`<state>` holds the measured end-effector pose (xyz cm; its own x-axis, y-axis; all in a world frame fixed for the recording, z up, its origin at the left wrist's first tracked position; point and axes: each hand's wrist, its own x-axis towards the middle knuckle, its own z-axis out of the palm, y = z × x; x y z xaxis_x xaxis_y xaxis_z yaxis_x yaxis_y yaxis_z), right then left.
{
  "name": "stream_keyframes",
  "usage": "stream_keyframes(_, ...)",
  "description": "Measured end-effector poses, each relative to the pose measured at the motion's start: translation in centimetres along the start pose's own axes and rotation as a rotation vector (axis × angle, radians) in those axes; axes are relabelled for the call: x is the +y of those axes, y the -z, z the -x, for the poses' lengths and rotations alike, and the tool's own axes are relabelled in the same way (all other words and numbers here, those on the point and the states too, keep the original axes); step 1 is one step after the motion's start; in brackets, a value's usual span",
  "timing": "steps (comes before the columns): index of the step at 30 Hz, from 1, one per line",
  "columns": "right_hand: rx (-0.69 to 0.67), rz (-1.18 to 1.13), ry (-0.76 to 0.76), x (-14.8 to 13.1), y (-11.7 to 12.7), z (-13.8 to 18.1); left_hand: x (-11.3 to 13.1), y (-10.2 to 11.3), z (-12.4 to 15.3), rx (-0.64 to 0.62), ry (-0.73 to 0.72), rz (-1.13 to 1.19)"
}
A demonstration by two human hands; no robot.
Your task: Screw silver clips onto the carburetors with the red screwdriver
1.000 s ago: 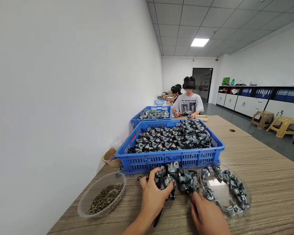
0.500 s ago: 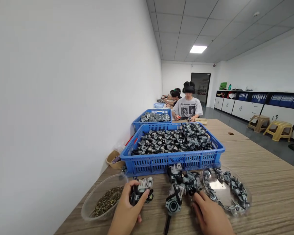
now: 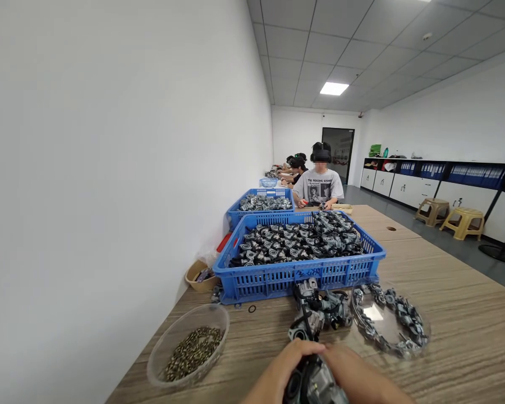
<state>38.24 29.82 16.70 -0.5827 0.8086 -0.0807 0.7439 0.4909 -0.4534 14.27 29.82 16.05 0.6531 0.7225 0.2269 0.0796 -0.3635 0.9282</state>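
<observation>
A silver and black carburetor (image 3: 317, 386) is low in the view, near the table's front edge, between my two hands. My left hand (image 3: 275, 373) is closed round its left and upper side, with the thumb and fingers over the top. On the other side my right hand (image 3: 356, 373) presses against it; its fingertips are hidden behind the part. Just beyond my hands lies a small group of carburetors (image 3: 326, 306) on the wooden table. To their right is a clear round tray (image 3: 425, 342) with small metal parts along its rim.
A large blue crate (image 3: 261, 283) full of carburetors stands ahead, another blue crate (image 3: 234, 216) behind it. At left sits a clear plastic tub (image 3: 157, 356) of small brass-coloured pieces, near the wall. A black ring (image 3: 252, 308) lies on the table. A co-worker (image 3: 320, 182) sits opposite.
My left hand has brought its carburetor right and down towards me. My right hand has left the carburetor group and joined it on the same part. The view has shifted slightly.
</observation>
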Motion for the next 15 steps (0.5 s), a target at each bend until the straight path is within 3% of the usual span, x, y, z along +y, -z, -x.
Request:
stream_keyframes(2, -0.039, -0.005, 0.042, -0.4, 1.2, -1.4, -0.4, -0.6, -0.8, -0.034, -0.028, 0.075)
stream_keyframes(5, -0.082, 0.011, 0.075, -0.8, 2.4, -3.0, 0.2, -0.6, -0.6, 0.038, 0.008, 0.176)
stream_keyframes(10, -0.057, 0.039, 0.071, -1.6, 2.9, -2.9, 0.4, 0.2, 0.8, 0.086, 0.081, 0.205)
stream_keyframes(15, -0.004, 0.031, 0.051, -1.4, 3.4, -0.3, -0.5, 0.0, 0.7, -0.186, 0.232, 0.050)
